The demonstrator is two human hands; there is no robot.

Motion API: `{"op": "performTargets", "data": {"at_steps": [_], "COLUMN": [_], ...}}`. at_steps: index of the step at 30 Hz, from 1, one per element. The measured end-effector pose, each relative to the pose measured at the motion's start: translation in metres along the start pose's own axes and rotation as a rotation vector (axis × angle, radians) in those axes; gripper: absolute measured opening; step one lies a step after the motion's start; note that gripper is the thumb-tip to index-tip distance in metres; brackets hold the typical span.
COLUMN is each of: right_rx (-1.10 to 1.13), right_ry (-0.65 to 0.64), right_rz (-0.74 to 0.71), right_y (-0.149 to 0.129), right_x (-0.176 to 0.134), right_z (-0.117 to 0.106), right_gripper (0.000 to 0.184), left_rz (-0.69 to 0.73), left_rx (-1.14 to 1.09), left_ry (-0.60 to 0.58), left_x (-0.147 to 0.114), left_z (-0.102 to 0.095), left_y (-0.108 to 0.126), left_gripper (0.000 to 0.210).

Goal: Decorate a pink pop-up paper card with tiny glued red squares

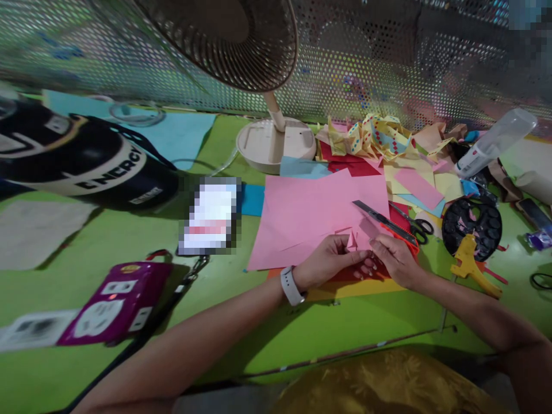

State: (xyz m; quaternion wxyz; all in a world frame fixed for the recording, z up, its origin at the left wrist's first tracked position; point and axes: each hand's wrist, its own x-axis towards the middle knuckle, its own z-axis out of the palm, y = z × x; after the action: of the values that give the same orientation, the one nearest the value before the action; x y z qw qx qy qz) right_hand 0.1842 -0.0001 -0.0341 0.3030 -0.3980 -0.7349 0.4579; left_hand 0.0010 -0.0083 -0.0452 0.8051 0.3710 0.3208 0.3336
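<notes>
My left hand [330,261], with a pale watch [292,286] at the wrist, pinches a small folded piece of pink paper [352,239]. Close beside it, my right hand [394,261] has its thumb and fingers closed on a pink paper strip [368,228]; whether the strip joins the folded piece I cannot tell. Under both hands lie large pink sheets [310,213], with orange and yellow sheets [345,292] showing below. A box cutter [377,217] with an orange-edged handle rests just beyond my right hand. Black-handled scissors [423,228] lie next to it.
A fan [276,141] stands at the back, with crumpled paper scraps [383,138] to its right. On the left are a black bottle [125,172], a lit phone [211,218] and a purple device [121,302]. A yellow glue gun [470,259], black palette [487,221] and clear bottle [495,144] occupy the right.
</notes>
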Motion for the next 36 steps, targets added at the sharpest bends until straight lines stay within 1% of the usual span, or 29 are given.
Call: {"op": "performTargets", "data": {"at_steps": [10,16,25,28,32,34,36], "right_rx": [-0.066,-0.078,-0.068,-0.050,0.040,0.070,0.085], "right_ry": [0.034,0.072,0.117,0.142,0.253,0.282,0.259], "right_rz": [-0.020,-0.036,-0.087,-0.064,0.042,0.078,0.088], "right_y": [0.000,-0.002,-0.004,-0.003,-0.001,-0.002,-0.003], "right_x": [-0.002,-0.001,-0.001,-0.001,-0.001,-0.001,-0.002], "right_z": [0.000,0.002,0.003,0.002,-0.001,-0.001,0.001], "right_gripper": [0.045,0.046,0.040,0.041,0.042,0.043,0.044], "left_rz": [-0.024,-0.022,0.033,0.024,0.032,0.075,0.141], "left_rx": [0.019,-0.002,0.010,0.013,0.030,0.014,-0.043], "left_ry": [-0.057,-0.001,-0.005,0.009,-0.011,0.038,0.128], "left_x": [0.000,0.000,0.001,0.000,-0.001,0.000,0.001], "left_z": [-0.003,-0.004,-0.007,-0.009,-0.013,-0.013,-0.010], "left_y": [0.005,0.003,0.000,0.000,0.003,0.004,0.004], "left_gripper": [0.032,0.035,0.031,0.030,0.028,0.028,0.031]}}
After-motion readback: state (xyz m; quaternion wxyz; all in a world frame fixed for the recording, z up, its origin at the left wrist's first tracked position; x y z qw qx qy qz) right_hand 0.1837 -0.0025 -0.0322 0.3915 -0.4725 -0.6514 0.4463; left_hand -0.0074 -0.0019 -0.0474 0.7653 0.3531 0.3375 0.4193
